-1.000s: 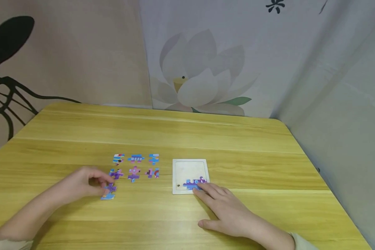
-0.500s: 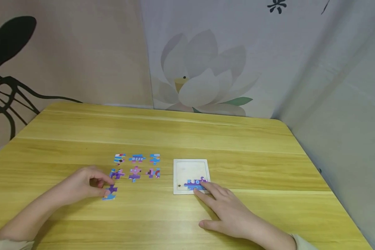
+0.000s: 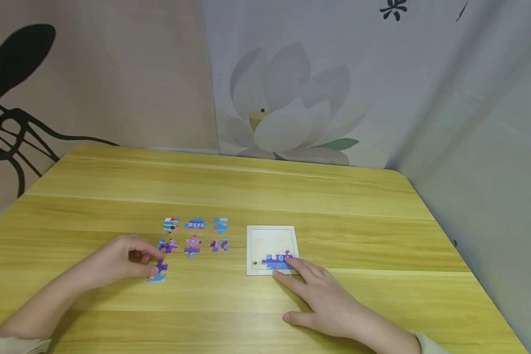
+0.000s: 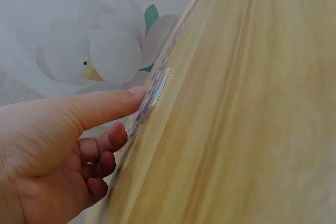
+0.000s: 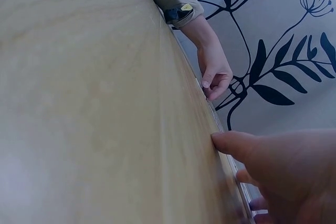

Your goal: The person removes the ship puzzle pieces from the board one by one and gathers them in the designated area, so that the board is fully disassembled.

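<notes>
My left hand (image 3: 124, 258) is at the lower left of the loose jigsaw pieces. Its thumb and index finger pinch a blue and purple jigsaw piece (image 3: 158, 278), partly hidden by the thumb. In the left wrist view a jigsaw piece (image 4: 161, 88) at the fingertips is seen edge-on and looks tilted. My right hand (image 3: 316, 297) lies with fingers spread over the lower right corner of a white puzzle tray (image 3: 272, 227). Its fingertips touch joined blue and purple pieces (image 3: 274, 262) in the tray's bottom; the fingers hide their right end.
Several loose jigsaw pieces lie in two rows left of the tray, among them a blue train-window piece (image 3: 196, 224) and a pink face piece (image 3: 192, 242). The wooden table (image 3: 230, 314) ends at a flower-printed curtain (image 3: 287, 98) behind and a plain one at right.
The whole head view has shifted slightly. Both hands, the tray and the pieces keep almost the same places relative to each other.
</notes>
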`<state>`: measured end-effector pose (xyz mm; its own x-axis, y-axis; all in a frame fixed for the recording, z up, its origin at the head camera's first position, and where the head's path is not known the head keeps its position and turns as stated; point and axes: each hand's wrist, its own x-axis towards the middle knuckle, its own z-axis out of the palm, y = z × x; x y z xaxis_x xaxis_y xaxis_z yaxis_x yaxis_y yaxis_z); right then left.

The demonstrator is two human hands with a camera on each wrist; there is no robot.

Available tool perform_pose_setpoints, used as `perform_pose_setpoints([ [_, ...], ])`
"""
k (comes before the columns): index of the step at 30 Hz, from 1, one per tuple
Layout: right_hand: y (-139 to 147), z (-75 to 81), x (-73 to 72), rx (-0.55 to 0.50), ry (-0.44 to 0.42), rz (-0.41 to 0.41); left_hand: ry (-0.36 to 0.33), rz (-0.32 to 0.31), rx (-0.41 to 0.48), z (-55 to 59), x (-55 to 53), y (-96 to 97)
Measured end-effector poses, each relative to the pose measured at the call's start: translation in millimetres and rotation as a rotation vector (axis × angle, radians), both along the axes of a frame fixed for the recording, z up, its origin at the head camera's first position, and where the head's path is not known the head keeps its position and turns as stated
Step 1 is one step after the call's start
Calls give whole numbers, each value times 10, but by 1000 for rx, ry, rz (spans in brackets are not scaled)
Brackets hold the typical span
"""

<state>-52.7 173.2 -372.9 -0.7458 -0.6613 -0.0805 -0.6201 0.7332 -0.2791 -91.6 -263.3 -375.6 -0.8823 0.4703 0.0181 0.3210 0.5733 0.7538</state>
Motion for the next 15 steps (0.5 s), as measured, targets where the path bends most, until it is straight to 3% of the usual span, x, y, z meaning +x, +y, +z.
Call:
perform_pose_setpoints([
  [5,-1,1,-2,6,-3,-4,11,42,20,35,-2,87],
  [15,-8,5,9,-3,-31,-34,27,60,74,76,29,340],
])
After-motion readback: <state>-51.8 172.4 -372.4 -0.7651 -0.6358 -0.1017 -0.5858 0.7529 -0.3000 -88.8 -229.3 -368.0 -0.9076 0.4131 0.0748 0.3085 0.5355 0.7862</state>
